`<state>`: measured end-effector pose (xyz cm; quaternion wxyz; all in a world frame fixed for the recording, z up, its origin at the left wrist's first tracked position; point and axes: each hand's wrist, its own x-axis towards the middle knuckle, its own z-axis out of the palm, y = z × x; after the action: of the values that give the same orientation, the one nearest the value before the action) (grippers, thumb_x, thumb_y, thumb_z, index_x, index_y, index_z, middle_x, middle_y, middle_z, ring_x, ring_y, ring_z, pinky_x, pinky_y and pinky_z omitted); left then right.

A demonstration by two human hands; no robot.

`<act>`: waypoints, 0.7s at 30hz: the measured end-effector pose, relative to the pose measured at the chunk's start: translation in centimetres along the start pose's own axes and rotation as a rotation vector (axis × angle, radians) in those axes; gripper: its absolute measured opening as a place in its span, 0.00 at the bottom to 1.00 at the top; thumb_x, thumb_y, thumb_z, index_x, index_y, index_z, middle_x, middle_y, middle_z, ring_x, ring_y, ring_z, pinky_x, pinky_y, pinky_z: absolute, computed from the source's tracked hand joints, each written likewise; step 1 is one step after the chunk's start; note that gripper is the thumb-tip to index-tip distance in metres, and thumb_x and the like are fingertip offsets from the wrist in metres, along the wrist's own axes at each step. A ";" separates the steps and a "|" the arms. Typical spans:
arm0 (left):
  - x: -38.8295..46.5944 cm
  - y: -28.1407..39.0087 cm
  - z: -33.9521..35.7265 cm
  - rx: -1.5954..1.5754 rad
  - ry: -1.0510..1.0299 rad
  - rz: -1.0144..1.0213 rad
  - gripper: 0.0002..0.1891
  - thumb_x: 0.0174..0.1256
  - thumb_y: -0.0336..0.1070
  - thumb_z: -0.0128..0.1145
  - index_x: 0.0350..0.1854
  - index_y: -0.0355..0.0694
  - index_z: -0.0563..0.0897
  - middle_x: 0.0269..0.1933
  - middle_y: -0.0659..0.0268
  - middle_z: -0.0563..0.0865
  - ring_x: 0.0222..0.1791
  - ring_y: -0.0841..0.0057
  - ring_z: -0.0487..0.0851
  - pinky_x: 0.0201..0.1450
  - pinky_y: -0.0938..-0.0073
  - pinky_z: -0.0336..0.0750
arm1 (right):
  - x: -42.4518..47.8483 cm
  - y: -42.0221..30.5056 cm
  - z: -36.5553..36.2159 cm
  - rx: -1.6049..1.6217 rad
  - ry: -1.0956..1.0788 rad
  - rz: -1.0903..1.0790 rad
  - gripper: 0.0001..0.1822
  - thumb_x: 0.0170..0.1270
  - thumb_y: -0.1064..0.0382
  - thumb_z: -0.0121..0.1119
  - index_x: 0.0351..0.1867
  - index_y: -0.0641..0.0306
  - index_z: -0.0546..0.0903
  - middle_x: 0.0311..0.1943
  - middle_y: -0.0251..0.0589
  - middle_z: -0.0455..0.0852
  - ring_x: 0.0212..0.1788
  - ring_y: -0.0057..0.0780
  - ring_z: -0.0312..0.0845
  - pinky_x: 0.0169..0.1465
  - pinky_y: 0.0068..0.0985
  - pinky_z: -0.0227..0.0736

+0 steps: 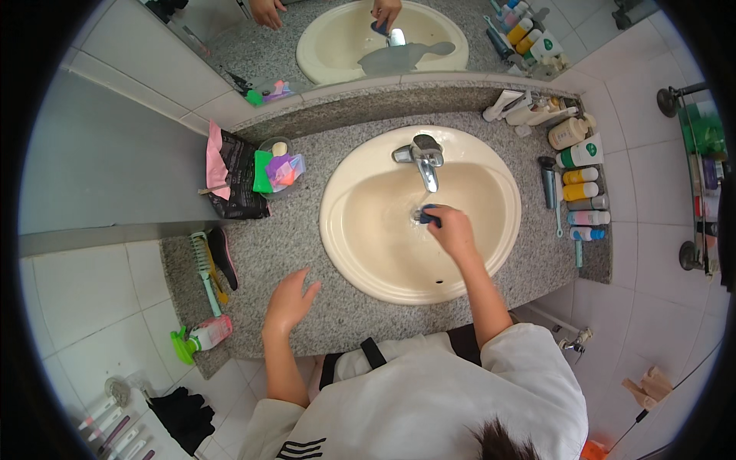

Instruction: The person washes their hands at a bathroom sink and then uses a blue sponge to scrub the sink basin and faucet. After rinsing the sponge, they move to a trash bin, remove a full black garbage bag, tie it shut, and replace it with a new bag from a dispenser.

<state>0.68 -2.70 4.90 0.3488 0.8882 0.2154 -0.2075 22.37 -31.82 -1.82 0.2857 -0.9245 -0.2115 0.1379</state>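
Observation:
My right hand (453,231) reaches into the cream oval washbasin (368,253), its fingers closed on a small dark blue cloth or sponge (429,215). The blue piece is under the spout of the chrome faucet (427,164), beside the drain (416,216), which it partly hides. A thin stream of water seems to fall from the spout. Over the granite counter (339,322), left of the basin, my left hand (290,300) has its fingers apart and holds nothing. The mirror (339,40) above shows both hands and the basin.
At the left lie a black and pink bag (238,178), a bowl with colourful items (279,167), a green hairbrush (202,259), a dark brush or comb (223,259) and a spray bottle (211,333). Tubes and bottles (581,175) line the right side, near a wall shelf (698,184).

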 end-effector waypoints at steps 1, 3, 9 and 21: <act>0.2 -0.4 0.2 0.005 -0.006 0.005 0.25 0.67 0.45 0.56 0.59 0.31 0.75 0.57 0.45 0.78 0.59 0.52 0.75 0.62 0.62 0.68 | 0.3 -0.8 0.7 0.013 0.050 -0.037 0.16 0.48 0.72 0.60 0.42 0.61 0.85 0.49 0.45 0.83 0.43 0.44 0.82 0.46 0.33 0.78; 0.4 -0.6 0.3 -0.007 0.000 0.016 0.25 0.67 0.45 0.56 0.59 0.31 0.75 0.58 0.45 0.78 0.59 0.52 0.75 0.62 0.62 0.68 | 1.6 -3.0 2.8 0.042 0.146 -0.115 0.16 0.50 0.72 0.59 0.42 0.62 0.85 0.52 0.47 0.82 0.46 0.44 0.81 0.47 0.33 0.78; 0.7 2.0 -1.5 0.010 0.026 0.020 0.25 0.67 0.45 0.56 0.59 0.31 0.75 0.58 0.45 0.78 0.59 0.53 0.76 0.63 0.63 0.68 | 13.8 -1.8 9.2 -0.597 0.457 -0.275 0.11 0.58 0.70 0.54 0.40 0.70 0.83 0.59 0.56 0.75 0.55 0.47 0.77 0.47 0.34 0.79; 0.4 -0.3 0.5 -0.009 -0.010 0.005 0.25 0.66 0.44 0.56 0.58 0.29 0.75 0.57 0.43 0.78 0.58 0.50 0.75 0.62 0.62 0.68 | 2.4 -1.8 5.2 0.088 -0.102 -0.110 0.11 0.48 0.70 0.60 0.34 0.62 0.87 0.32 0.54 0.86 0.34 0.42 0.84 0.36 0.33 0.79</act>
<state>0.73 -2.75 4.23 0.3544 0.8861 0.2125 -0.2100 21.98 -26.92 -5.22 0.3222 -0.8898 -0.2697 0.1780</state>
